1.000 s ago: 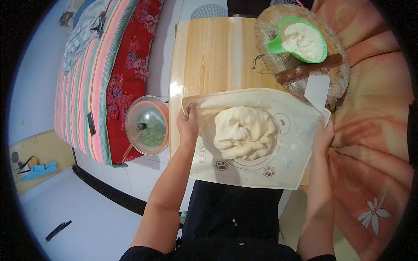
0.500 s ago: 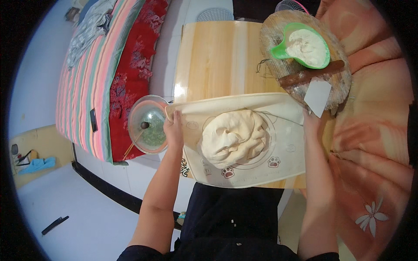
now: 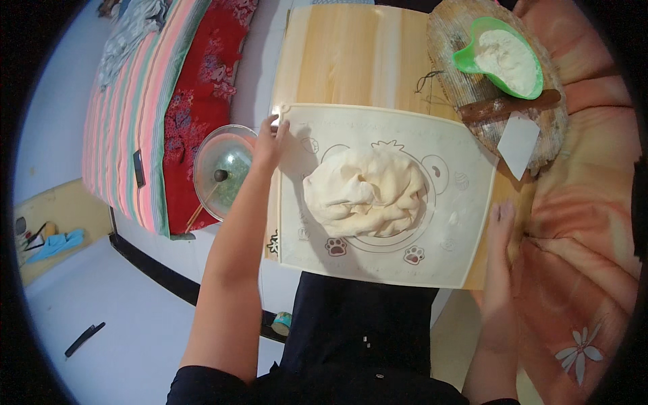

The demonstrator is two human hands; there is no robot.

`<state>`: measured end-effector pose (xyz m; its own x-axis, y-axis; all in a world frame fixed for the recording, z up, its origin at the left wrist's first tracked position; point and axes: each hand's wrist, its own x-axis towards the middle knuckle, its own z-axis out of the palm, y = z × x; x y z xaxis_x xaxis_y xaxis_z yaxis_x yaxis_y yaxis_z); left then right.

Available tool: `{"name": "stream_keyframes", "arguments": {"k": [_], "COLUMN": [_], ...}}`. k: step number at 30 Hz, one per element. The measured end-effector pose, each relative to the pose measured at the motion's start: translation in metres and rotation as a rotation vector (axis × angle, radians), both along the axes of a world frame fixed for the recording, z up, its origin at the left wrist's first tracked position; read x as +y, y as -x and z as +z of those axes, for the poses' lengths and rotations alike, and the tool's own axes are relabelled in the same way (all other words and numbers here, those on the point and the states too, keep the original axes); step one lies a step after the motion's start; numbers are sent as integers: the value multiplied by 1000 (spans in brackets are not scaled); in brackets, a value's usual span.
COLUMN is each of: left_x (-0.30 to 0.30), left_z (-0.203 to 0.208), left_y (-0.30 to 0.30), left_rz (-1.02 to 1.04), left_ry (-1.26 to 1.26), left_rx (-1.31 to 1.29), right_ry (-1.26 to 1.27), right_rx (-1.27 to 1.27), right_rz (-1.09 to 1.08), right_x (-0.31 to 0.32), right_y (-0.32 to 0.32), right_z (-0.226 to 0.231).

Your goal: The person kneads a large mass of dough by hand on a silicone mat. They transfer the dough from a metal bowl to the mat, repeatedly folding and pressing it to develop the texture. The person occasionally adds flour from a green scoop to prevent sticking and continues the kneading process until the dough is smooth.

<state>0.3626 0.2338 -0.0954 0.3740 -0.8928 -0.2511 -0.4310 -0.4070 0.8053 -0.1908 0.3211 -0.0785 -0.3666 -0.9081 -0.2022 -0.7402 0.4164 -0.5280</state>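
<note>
A large, folded lump of pale dough (image 3: 368, 192) rests on a cream kneading mat (image 3: 466, 158) printed with paw marks and line drawings. The mat lies flat on a light wooden table (image 3: 351, 54). At the mat's far left corner is my left hand (image 3: 268, 143), its fingers a little apart and touching or close to the edge. My right hand (image 3: 501, 223) is off the mat, just beyond its right edge over the wood, fingers loosely extended and holding nothing.
At the far right a round board (image 3: 449, 74) bears a green scoop (image 3: 479, 30) of flour, a brown wooden stick (image 3: 509, 106) and a white scraper (image 3: 518, 143). Left of the table stands a lidded bowl (image 3: 226, 158) with chopsticks (image 3: 194, 216). Orange cloth (image 3: 567, 209) hangs at right.
The mat's raised far edge has come down and now lies flat. My right hand has left the mat's far right corner and come nearer. The view has shifted.
</note>
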Motion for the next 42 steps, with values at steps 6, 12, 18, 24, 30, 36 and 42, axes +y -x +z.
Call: {"name": "stream_keyframes", "arguments": {"k": [6, 12, 18, 24, 30, 36, 42], "left_x": [147, 213, 236, 238, 249, 208, 65], "left_z": [43, 55, 56, 56, 51, 70, 40], "left_y": [-9, 6, 17, 17, 12, 18, 84], "left_rz": [-232, -398, -445, -358, -341, -283, -192], "left_ry": [-205, -642, -434, -617, -564, -71, 15], "left_rx": [-127, -510, -731, -676, -633, -543, -114], "right_ry": [-124, -526, -335, -416, -514, -106, 202], "right_rx": [22, 51, 158, 100, 93, 144, -184], "right_rz": [-89, 32, 154, 121, 80, 179, 460], "right_x": [121, 126, 142, 152, 144, 120, -34], "right_y": [-38, -19, -21, -13, -19, -55, -192], "right_z": [26, 33, 39, 38, 50, 68, 68]}}
